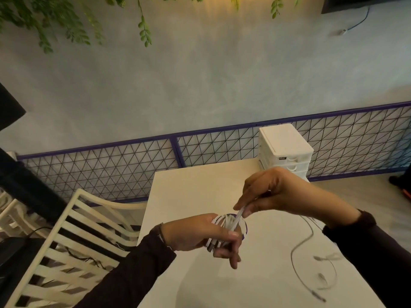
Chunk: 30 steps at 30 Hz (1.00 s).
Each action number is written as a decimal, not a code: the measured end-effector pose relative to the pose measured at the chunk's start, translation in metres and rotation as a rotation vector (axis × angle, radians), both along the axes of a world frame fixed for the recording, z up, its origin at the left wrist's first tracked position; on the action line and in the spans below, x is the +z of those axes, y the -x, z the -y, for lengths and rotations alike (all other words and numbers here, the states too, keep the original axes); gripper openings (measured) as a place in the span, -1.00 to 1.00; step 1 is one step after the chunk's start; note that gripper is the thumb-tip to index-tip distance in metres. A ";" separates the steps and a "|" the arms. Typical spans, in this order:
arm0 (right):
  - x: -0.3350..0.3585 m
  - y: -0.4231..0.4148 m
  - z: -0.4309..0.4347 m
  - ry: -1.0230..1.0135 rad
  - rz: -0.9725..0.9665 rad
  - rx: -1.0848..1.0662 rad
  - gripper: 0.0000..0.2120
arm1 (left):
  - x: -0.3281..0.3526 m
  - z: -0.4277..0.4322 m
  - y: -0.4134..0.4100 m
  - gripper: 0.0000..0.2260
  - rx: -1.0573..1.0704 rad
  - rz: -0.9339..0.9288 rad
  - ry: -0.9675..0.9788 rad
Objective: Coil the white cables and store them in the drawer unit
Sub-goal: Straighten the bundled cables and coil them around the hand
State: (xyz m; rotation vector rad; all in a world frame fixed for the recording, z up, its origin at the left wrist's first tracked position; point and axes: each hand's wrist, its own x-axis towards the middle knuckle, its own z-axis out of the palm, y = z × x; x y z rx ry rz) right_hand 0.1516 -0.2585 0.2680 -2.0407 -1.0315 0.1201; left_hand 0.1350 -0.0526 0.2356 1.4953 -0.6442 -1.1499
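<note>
loose cable blurred, drawer unit partly hidden

Left grip holds a coiled white cable over the surface; right grip pinches its loose end, white drawer unit standing at the far corner.

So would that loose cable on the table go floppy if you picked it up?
Probably floppy: the loose cable lies in wiggly curves on the table. It looks thin, so likely light. Its ends would probably dangle.
</note>
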 end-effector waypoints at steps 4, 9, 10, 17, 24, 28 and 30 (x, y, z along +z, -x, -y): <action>-0.002 -0.010 -0.009 -0.232 -0.177 0.076 -0.78 | 0.003 0.010 0.007 -0.76 -0.071 -0.200 0.268; -0.035 -0.005 -0.025 -0.443 -0.351 0.012 -0.84 | 0.008 0.017 0.010 -0.69 0.085 -0.356 0.615; -0.040 -0.001 -0.028 -0.469 -0.353 -0.020 -0.77 | 0.010 0.018 0.010 -0.68 0.140 -0.396 0.686; -0.068 0.018 -0.060 -0.516 -0.114 -0.408 -0.89 | 0.006 0.023 0.000 -0.70 0.498 -0.581 0.935; -0.051 0.017 -0.066 -0.355 -0.315 -0.527 -0.71 | 0.006 0.023 -0.007 -0.87 0.686 -0.480 1.010; -0.048 0.014 -0.062 -0.346 -0.453 -0.441 -0.88 | 0.009 0.017 -0.009 -0.92 0.722 -0.435 1.014; -0.053 0.014 -0.060 -0.222 -0.240 -0.474 -0.86 | 0.012 0.014 -0.009 -0.92 0.761 -0.397 0.993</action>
